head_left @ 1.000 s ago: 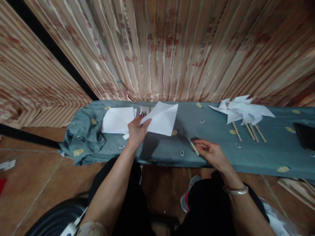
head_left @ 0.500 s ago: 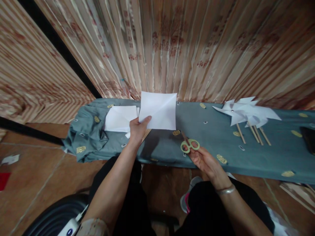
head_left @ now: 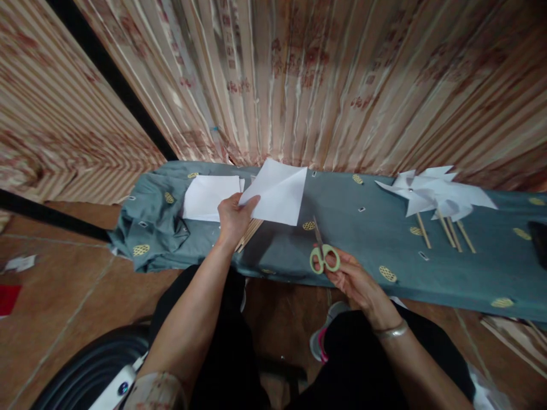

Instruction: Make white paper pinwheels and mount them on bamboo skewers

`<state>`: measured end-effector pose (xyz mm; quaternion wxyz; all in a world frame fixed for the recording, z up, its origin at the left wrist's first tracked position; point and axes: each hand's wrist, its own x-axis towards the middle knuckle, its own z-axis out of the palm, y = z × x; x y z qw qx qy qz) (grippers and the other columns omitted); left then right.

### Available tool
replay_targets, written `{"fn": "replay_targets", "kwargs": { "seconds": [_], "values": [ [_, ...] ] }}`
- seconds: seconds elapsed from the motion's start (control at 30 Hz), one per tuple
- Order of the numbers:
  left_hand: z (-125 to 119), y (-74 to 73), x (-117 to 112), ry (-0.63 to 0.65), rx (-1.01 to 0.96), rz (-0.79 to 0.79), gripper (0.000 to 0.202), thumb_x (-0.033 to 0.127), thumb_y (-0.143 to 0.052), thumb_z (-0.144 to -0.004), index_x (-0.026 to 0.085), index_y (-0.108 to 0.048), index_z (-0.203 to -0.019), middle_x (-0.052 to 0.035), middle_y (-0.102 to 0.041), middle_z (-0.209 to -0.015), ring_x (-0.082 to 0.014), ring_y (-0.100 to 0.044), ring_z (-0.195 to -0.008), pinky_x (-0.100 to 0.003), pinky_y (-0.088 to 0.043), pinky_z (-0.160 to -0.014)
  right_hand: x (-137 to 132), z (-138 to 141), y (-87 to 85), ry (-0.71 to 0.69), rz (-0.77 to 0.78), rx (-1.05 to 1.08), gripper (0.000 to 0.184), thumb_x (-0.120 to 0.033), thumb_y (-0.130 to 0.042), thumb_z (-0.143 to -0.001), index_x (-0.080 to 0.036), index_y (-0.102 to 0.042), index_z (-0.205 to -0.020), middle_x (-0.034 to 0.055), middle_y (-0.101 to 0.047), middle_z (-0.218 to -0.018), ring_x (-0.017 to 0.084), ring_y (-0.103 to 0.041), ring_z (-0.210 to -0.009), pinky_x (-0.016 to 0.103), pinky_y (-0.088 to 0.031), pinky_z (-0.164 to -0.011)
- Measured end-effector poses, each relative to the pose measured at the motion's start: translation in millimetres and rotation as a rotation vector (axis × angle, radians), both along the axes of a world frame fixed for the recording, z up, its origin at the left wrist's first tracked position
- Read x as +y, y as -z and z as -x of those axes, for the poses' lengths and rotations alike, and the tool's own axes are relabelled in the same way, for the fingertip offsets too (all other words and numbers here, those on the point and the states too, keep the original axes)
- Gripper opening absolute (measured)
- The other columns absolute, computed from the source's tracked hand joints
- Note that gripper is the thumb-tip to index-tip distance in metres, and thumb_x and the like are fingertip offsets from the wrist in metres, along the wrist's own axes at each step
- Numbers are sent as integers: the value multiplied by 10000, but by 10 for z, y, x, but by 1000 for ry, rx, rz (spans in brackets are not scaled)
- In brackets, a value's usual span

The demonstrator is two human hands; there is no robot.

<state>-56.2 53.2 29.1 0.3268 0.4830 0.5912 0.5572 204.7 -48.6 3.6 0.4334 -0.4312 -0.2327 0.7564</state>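
My left hand (head_left: 236,216) pinches a white sheet of paper (head_left: 280,191) by its lower left corner, thumb on top. The sheet is held tilted above the cloth, a crease running across it. Under and left of that hand lies a stack of white paper (head_left: 209,196). Several thin wooden sticks (head_left: 249,234) show beneath the left hand. A pair of scissors (head_left: 325,259) with pale green handles is in my right hand (head_left: 348,277), blades pointing up and away, apart from the paper. The right fingers are closed about the handles.
Several white paper pinwheels (head_left: 436,192) on wooden sticks lie at the right on the grey-green patterned cloth (head_left: 354,228). A dark object (head_left: 539,242) sits at the far right edge. Behind the bench hangs a striped curtain (head_left: 273,85), with a black pole (head_left: 115,80) at the left.
The sheet in my left hand has turned and tilted. My right hand has moved slightly down, and the scissors now point more upright. The view has shifted a little.
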Motion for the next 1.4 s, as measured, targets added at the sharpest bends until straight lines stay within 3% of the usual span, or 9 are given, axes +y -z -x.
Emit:
{"fn": "replay_targets", "kwargs": {
  "seconds": [0.17,0.33,0.77,1.07,1.4],
  "values": [
    [-31,-54,-3,-11,-150,-41,265,363,-744,-587,116,-651,-569,19,-564,-515,-86,-443,-481,-216,-336,-461,-55,26,31,-60,-197,-175,495,-473,-833,-630,-210,-726,-1037,55,-730,-834,125,-628,-661,210,-471,-555],
    [-96,-72,-41,31,-222,5,263,334,-782,-559,99,-705,-648,-8,-646,-592,-111,-529,-537,-230,-431,-511,-73,-1,45,-231,-331,-298,605,-508,-811,-641,-213,-692,-1156,67,-712,-910,148,-610,-744,255,-489,-641],
    [-237,-69,-83,118,-173,73,224,258,-770,-572,75,-710,-687,-26,-639,-606,-133,-562,-551,-225,-439,-483,-45,-15,26,-273,-318,-335,559,-503,-795,-665,-195,-714,-1125,44,-688,-807,114,-585,-671,240,-500,-628],
    [-213,51,-53,146,-145,86,312,323,-774,-586,68,-735,-762,-40,-667,-636,-134,-583,-555,-237,-469,-514,-33,-4,24,-286,-325,-344,572,-523,-781,-676,-186,-709,-1132,40,-683,-802,115,-593,-670,242,-526,-636],
    [-196,82,-56,150,-96,111,303,356,-793,-584,98,-736,-733,-5,-629,-589,-120,-546,-528,-236,-427,-503,-32,3,29,-279,-318,-358,549,-507,-777,-688,-202,-705,-1139,30,-686,-798,102,-582,-656,226,-502,-609]
  ]
}}
